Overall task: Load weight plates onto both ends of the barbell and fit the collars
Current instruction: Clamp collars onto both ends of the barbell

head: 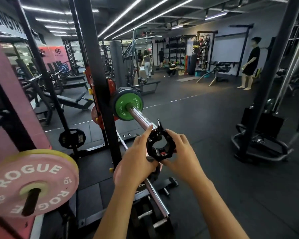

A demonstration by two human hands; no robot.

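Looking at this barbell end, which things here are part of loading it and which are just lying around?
Part of the job:
- black collar, held by left hand and right hand
- barbell sleeve
- green plate on the sleeve

Just around:
- pink plate on a storage peg
- black hex plate
- bench

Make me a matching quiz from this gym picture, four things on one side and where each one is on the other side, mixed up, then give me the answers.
Things
1. green plate
2. black collar
3. pink plate
4. small black plate

Places
A. on a storage peg at the lower left, nearest the camera
B. held in both hands, left hand and right hand, at the tip of the bar
C. already slid onto the bar beside the rack post
D. hanging low on the rack, above the floor

Pairs: 1-C, 2-B, 3-A, 4-D
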